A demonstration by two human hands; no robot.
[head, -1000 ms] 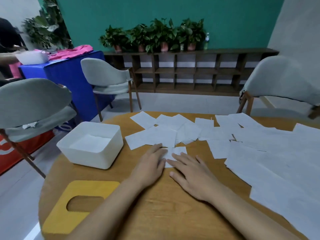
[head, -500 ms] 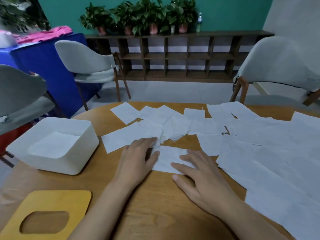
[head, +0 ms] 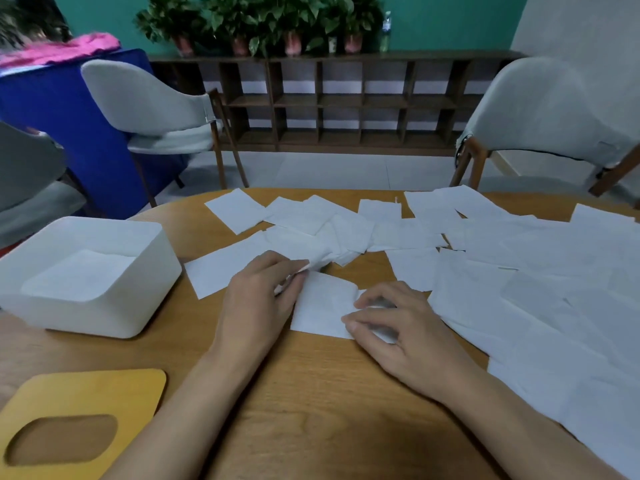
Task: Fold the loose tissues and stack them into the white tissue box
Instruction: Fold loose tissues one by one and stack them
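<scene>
A small white tissue [head: 325, 306] lies on the wooden table [head: 311, 393] between my hands. My left hand [head: 259, 299] pinches its left edge, which is lifted slightly. My right hand [head: 401, 327] has curled fingers pinching the tissue's right side. The white tissue box [head: 104, 317] stands open at the left, with folded tissue [head: 79, 275] lying flat inside. Several loose tissues [head: 346, 226] are spread across the far part of the table, and larger sheets [head: 540, 299] cover the right side.
A yellow box lid [head: 79, 396] with an oval slot lies at the near left. Grey chairs [head: 156, 102] stand beyond the table, another chair [head: 543, 112] at the right. A wooden shelf with plants [head: 329, 98] runs along the green wall.
Both hands went from lying flat on the tissue to pinching its left and right sides. The view has tipped down and moved closer to the table.
</scene>
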